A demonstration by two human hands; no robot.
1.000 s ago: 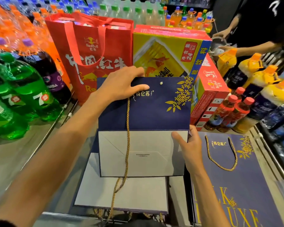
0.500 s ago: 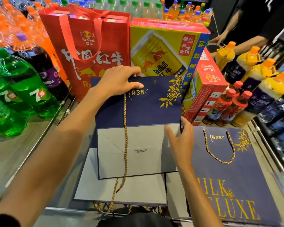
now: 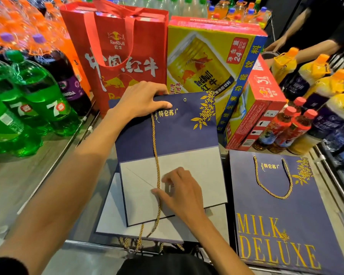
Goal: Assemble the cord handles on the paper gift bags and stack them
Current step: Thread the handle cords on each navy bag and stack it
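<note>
Left hand (image 3: 141, 100) curls over the navy bag's (image 3: 177, 135) top edge. Right hand (image 3: 183, 193) touches the gold cord (image 3: 154, 139); whether it pinches is unclear. A box (image 3: 207, 62) crowds behind, 1 finished bag (image 3: 276, 211) lies just right, and bare shelf (image 3: 28, 185) lies left.

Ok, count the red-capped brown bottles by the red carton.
3 red-capped brown plastic bottles, right of the red cardboard carton: front left, front right, one behind. More may be hidden.

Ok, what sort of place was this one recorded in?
Most likely a shop's drinks aisle: big soda bottles are massed on the left, Red Bull cartons are stacked behind the gift bag, and more bottled drinks crowd the right.
</note>
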